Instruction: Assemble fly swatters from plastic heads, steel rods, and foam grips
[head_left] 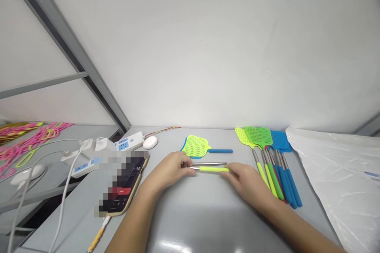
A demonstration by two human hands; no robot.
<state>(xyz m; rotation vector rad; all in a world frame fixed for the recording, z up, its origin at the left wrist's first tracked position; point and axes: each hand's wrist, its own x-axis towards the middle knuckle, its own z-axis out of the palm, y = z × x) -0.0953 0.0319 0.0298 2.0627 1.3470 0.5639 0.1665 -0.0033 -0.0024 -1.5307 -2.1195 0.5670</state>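
A yellow-green fly swatter handle with a metal shaft lies level between my two hands, low over the grey table. The fingers of my left hand are closed on its metal end. My right hand pinches the far tip of the yellow grip. Just behind the handle runs a bare metal rod; whether my fingers also hold it, I cannot tell. Beyond my hands lies a yellow swatter head over a blue one, mostly covered. A short blue handle sticks out to their right.
Several assembled swatters lie fanned out on the right, beside a white plastic bag. To the left are a phone, a round white device, power strips and cables. Pink and yellow cords lie farther left.
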